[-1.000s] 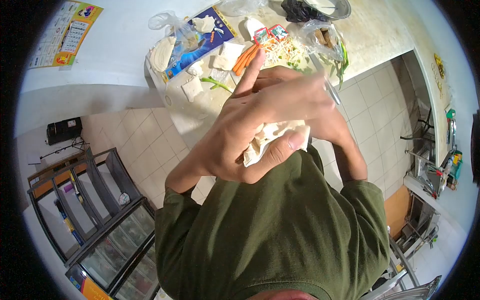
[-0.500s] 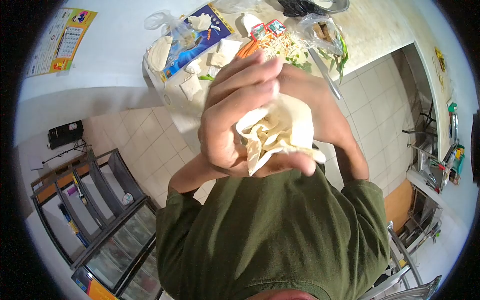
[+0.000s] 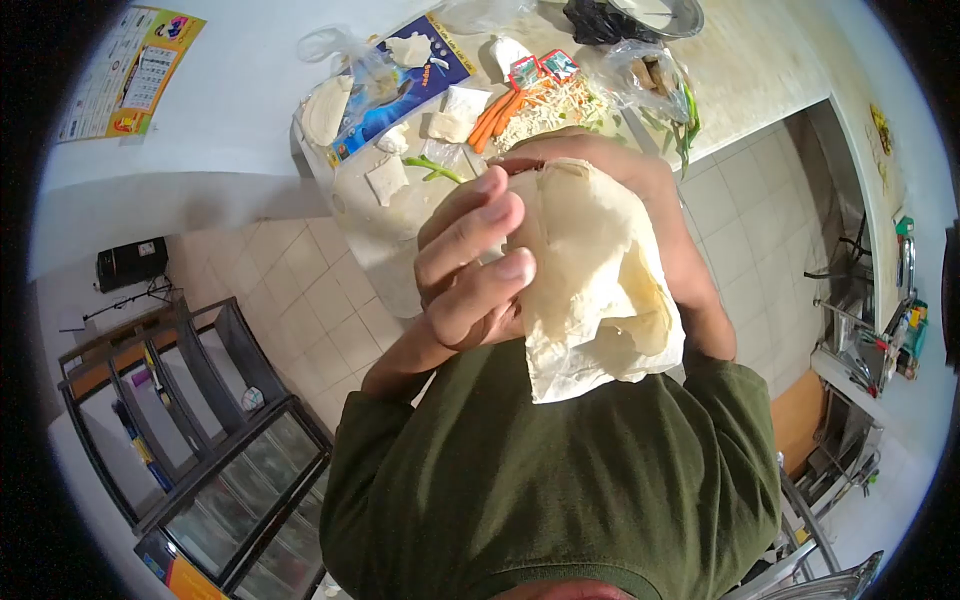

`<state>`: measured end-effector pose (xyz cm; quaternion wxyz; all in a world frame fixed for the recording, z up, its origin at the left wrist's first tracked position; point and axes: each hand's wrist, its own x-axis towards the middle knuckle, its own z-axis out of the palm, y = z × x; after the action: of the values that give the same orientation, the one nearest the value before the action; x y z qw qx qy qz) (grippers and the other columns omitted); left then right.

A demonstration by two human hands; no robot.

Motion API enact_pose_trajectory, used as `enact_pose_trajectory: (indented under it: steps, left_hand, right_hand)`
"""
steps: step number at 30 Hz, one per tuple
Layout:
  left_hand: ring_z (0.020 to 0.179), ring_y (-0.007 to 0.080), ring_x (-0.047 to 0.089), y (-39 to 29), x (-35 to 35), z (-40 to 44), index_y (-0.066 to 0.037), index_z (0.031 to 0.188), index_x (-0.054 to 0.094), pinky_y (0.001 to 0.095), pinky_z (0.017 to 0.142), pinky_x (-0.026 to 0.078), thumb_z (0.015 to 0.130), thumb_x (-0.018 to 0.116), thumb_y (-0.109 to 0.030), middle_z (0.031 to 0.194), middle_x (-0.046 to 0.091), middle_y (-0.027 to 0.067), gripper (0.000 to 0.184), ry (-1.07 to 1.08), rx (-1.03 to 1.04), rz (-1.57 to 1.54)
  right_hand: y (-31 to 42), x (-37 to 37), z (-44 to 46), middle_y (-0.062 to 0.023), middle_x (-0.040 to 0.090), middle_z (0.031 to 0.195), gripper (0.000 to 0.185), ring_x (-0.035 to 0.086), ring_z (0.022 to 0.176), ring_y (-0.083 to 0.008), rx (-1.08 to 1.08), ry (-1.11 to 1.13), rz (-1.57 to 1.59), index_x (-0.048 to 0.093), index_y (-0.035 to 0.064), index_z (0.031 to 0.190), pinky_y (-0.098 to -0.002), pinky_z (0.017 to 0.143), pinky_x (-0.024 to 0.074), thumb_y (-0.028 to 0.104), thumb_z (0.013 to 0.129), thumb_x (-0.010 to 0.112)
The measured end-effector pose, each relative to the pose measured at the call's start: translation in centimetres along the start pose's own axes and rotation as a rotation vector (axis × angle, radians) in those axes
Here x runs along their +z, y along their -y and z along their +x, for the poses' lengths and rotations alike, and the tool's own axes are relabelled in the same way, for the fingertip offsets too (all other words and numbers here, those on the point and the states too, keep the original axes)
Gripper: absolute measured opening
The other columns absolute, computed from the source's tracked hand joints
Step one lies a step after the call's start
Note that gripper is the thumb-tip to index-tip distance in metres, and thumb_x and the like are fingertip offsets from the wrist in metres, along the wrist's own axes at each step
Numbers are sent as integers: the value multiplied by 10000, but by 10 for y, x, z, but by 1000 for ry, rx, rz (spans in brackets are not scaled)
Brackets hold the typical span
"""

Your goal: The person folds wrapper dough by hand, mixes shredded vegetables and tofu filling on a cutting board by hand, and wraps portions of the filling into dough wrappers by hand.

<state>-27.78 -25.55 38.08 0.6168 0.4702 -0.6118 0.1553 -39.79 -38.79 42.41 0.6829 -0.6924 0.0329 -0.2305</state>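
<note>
A thin, pale sheet of dough (image 3: pixel 600 280), wrinkled and folded over at its lower right, is held up in front of my chest. My left hand (image 3: pixel 470 260) is at its left edge, fingers curled and fingertips against the sheet; the thumb is hidden. Behind the sheet's upper part is my right hand (image 3: pixel 590 150), bent around it, with most of its fingers covered. Beyond my hands, carrots (image 3: pixel 497 118) lie beside a heap of pale shreds (image 3: pixel 545 115) on the table. A green stalk (image 3: pixel 432 168) is just past my left hand.
Pale square pieces (image 3: pixel 387 178) and a blue printed sheet (image 3: pixel 400 90) lie at the table's left. A plastic bag (image 3: pixel 645 75), a black bag (image 3: pixel 595 22) and a metal bowl (image 3: pixel 685 18) are at the back right. Black shelving (image 3: pixel 190 400) stands at left.
The crumpled dough sheet is now more spread out and hangs lower to the right. My left hand has turned, its fingers curling at the sheet's left edge; its thumb is no longer visible.
</note>
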Motion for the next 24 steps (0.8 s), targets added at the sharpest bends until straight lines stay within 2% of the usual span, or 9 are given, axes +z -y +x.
enact_pose_trajectory:
  steps: [2,5,8,11,15,16,18,19,24]
  left_hand:
    - [1215,395,600,-2,1,-1,-82,1149,502,460,1054,541,878,790,-107,1280,568,200,396,-35,-10,4]
    - [1215,408,606,-2,0,1,-67,1155,506,485,1041,552,885,772,-78,1293,560,211,379,-80,-54,-18]
    - [1241,417,592,4,-2,-5,-63,1221,494,495,1037,552,902,745,-55,1337,533,240,407,-126,-57,-11]
    - [1294,419,556,-3,10,-14,-67,1360,457,488,1062,527,933,711,-49,1435,474,287,497,-347,-350,-186]
    - [1454,433,333,-6,15,-19,-70,1564,170,561,1162,363,925,686,-122,1601,164,298,824,-262,-491,-569]
    - [1484,433,266,-13,15,-16,-72,1590,80,564,1181,314,891,690,-86,1630,49,278,927,-176,-491,-524]
    - [1517,398,185,-19,16,-14,-90,1615,-102,549,1197,256,856,672,-24,1662,-2,228,1087,-121,-604,-620]
    - [1508,380,209,-17,17,-9,-88,1609,-126,538,1195,264,860,669,-16,1656,40,218,1095,-162,-631,-667]
    - [1327,250,506,-7,13,2,5,1499,359,439,1128,399,921,678,11,1461,481,158,660,-616,-904,-721]
  right_hand:
    - [-2,4,4,-120,710,1204,438,662,1138,-202,-19,-24,1,668,3,1248,-355,1003,504,119,843,789]
    - [5,9,8,-133,711,1186,441,675,1116,-220,-1,-47,-62,671,3,1237,-352,977,513,120,829,791]
    - [0,10,13,-139,709,1159,454,688,1088,-244,-216,-97,-335,674,3,1227,-354,953,519,117,805,794]
    - [5,20,16,-177,692,1150,506,685,1085,-288,-289,-284,-501,674,-1,1228,-352,904,541,67,746,812]
    - [-10,34,32,-194,669,1179,572,677,1088,-310,-367,-517,-684,667,-4,1252,-353,894,554,38,705,827]
    - [-15,36,36,-192,666,1184,585,676,1087,-311,-383,-560,-702,665,-3,1257,-356,900,554,42,699,832]
    - [-30,38,43,-208,622,1261,666,659,1109,-338,-414,-564,-764,638,-3,1309,-373,917,553,60,680,846]
    - [-34,43,46,-212,610,1279,680,653,1119,-346,-402,-578,-776,629,-4,1322,-378,921,552,65,681,846]
    - [-52,56,48,-254,497,1417,851,524,1286,-402,-348,-413,-827,458,-3,1492,-424,1068,460,77,729,828]
